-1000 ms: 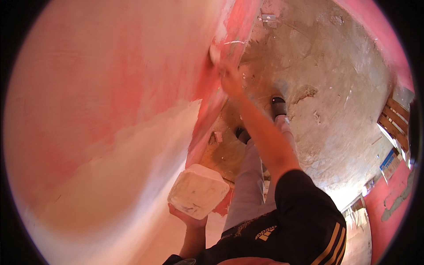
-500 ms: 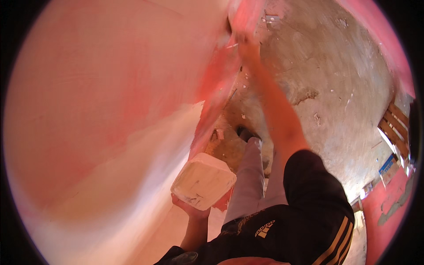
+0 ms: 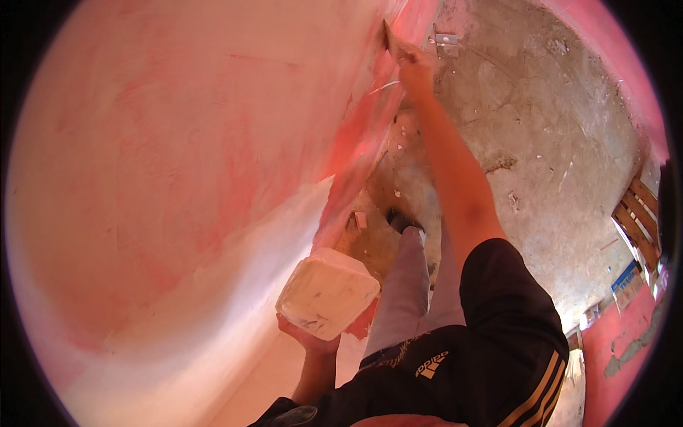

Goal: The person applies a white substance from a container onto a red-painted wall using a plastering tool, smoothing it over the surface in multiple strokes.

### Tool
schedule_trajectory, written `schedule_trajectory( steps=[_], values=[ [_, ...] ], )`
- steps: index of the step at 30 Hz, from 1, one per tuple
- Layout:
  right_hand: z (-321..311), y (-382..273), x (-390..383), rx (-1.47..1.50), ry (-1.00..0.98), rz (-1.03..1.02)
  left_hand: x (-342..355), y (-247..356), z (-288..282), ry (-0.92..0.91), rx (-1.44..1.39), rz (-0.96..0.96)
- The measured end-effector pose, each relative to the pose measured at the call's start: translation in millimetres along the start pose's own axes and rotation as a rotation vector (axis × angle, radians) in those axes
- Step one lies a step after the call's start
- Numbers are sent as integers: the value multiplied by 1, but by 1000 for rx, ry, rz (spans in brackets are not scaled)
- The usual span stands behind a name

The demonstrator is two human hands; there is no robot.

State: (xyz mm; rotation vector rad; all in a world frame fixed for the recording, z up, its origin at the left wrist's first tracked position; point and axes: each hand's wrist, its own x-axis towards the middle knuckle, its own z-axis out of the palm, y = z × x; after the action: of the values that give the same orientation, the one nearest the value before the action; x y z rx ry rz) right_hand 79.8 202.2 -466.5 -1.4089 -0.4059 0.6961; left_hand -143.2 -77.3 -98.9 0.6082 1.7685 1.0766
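My left hand (image 3: 307,336) supports a pale, square plastic tub (image 3: 329,295) from below, close to the wall; its upward-facing surface is whitish with dark smears. My right arm reaches far forward, and the right hand (image 3: 415,65) is closed around a putty knife (image 3: 395,45), whose dark edge meets the wall low down near the floor. The handle is mostly hidden in the fingers. The wall (image 3: 213,142) on my left is pink and red, partly covered by a pale, streaky coat.
Stained concrete floor (image 3: 555,164) stretches to the right. A small light box-like piece (image 3: 447,44) lies beyond my right hand. At the far right are a wooden slatted pallet (image 3: 637,217) and a blue and white carton (image 3: 626,281). My shod foot (image 3: 402,220) stands near the wall's base.
My right hand has shifted slightly right and nearer, and the putty knife's blade shows more plainly against the wall. The tub stays almost in place in my left hand.
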Motion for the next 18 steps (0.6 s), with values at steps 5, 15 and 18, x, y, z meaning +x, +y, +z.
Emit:
schedule_trajectory(
  steps=[5,15,18],
  values=[
    [-22,-5,-159,-88,-508,19,-13,13,10,56,-111,-13],
    [-12,23,12,-128,-99,62,-12,12,28,181,-341,-194],
    [22,-13,-42,-441,-308,66,-17,8,8,58,290,133]
  ],
)
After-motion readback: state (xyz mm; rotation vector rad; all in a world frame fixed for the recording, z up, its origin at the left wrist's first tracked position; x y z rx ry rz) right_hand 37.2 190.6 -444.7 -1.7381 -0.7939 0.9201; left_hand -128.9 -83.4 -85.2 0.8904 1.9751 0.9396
